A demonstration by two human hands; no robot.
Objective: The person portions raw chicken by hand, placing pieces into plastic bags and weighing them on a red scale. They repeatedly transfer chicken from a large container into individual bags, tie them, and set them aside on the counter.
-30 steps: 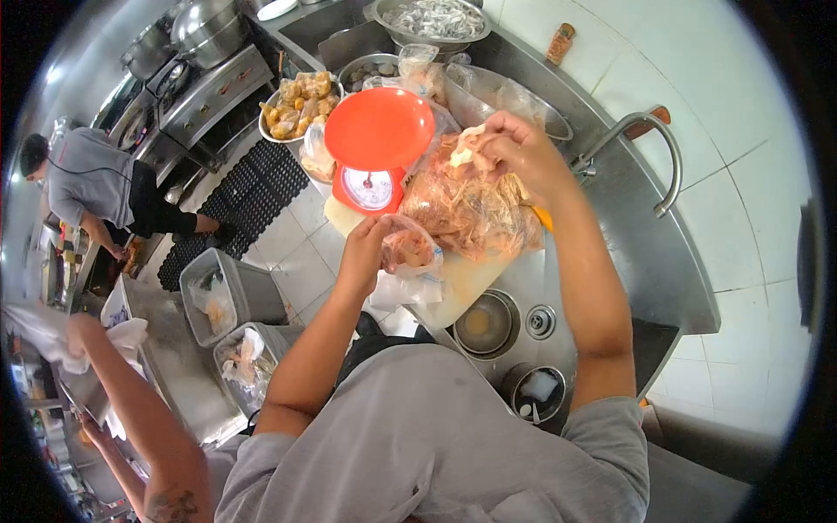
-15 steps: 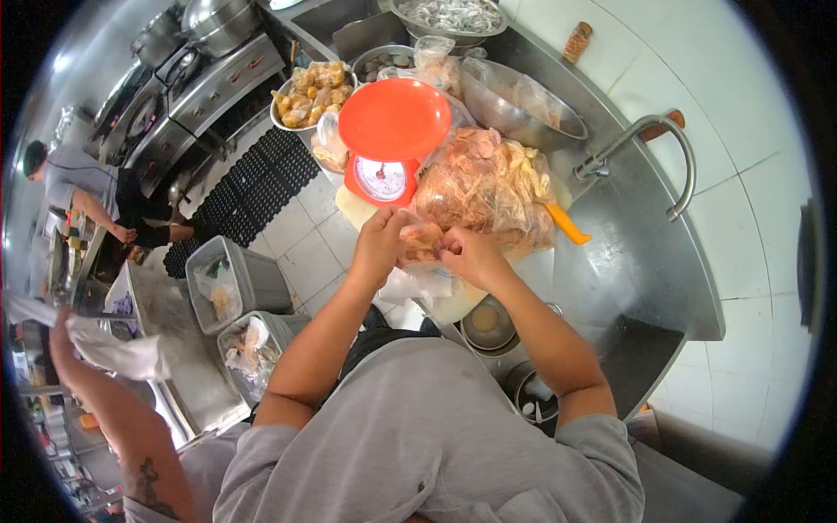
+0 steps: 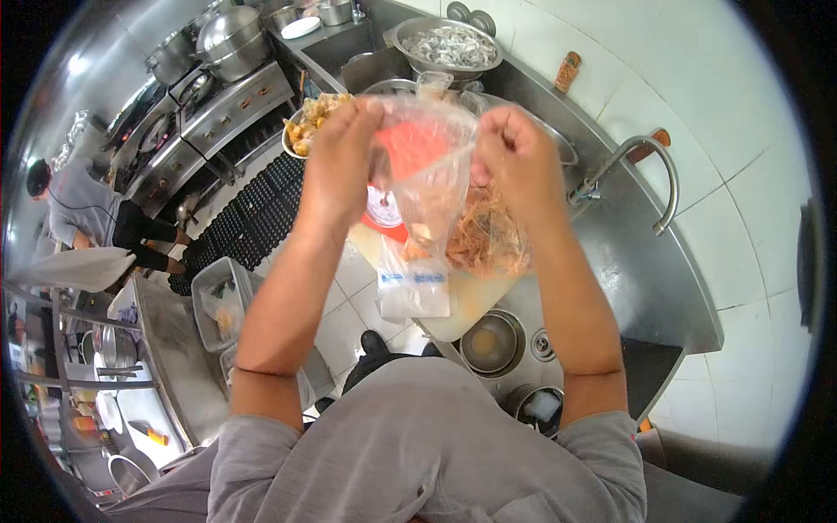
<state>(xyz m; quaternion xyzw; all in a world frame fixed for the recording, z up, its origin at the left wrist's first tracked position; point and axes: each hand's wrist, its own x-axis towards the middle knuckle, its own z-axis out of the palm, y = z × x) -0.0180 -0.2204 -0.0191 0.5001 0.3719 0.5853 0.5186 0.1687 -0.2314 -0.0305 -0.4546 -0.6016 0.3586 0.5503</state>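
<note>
A clear plastic bag point(image 3: 436, 187) is stretched between my two raised hands, with some orange-brown food low inside it. My left hand point(image 3: 344, 148) pinches its left top corner, and my right hand point(image 3: 516, 157) is closed on the right top corner. Through the film shows the red pan point(image 3: 408, 146) of a scale, whose white dial point(image 3: 382, 209) is partly hidden by the bag. Behind my right hand lies a large bag of orange-brown meat point(image 3: 493, 235) on a pale cutting board point(image 3: 475, 305). A stack of white bags with blue print point(image 3: 413, 301) hangs at the board's edge.
A faucet point(image 3: 667, 166) arches over the steel counter point(image 3: 645, 261) at right. Bowls of yellow pieces point(image 3: 301, 135) and greyish seafood point(image 3: 449, 45) stand farther back. Below are a metal bowl point(image 3: 488, 342) in the sink and a grey bin point(image 3: 222, 301). Another person point(image 3: 87, 205) is at far left.
Both hands have risen from the counter and moved apart, lifting and spreading the small bag. The nearby co-worker's arm at the lower left has gone from view.
</note>
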